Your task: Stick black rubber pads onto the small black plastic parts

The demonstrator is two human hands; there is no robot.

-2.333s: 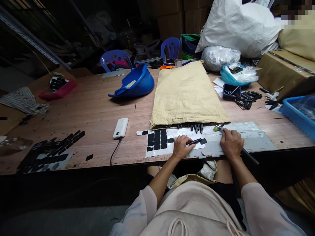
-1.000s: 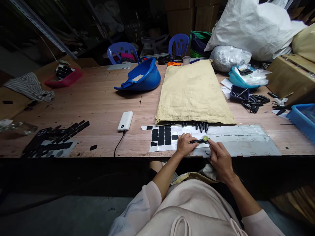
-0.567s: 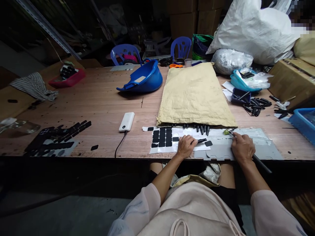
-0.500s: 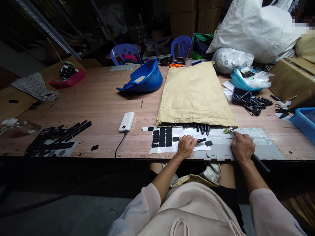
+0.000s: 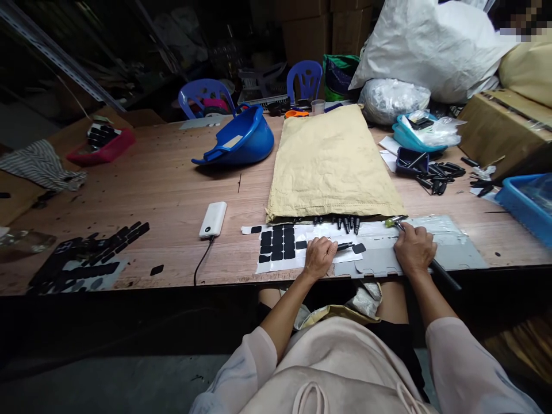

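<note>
A: What is the largest thing there?
B: It is the brown wood-grain table (image 5: 164, 172). On it lies the flat tan sack with a stitched edge (image 5: 334, 161).

A: And what is in front of the sack?
B: The grey flat sheet (image 5: 448, 244), and to its left, partly over it, the smaller white sheet (image 5: 310, 231), which bears rows of black rounded pads (image 5: 277, 244).

A: Where is the hammer?
B: The hammer with yellow-green head and black handle (image 5: 445, 275) is in the right hand (image 5: 416, 250); the fingers are closed around the handle. Its head is above the grey sheet, near the sack; whether it touches the sheet, I cannot tell.

A: And the left hand (image 5: 319, 257)?
B: It is over the white sheet, the fingers nearly closed, and they hold the slim black rod-like piece (image 5: 344, 246). The free end points to the right, just beside the single black rounded pad (image 5: 359, 248).
</note>
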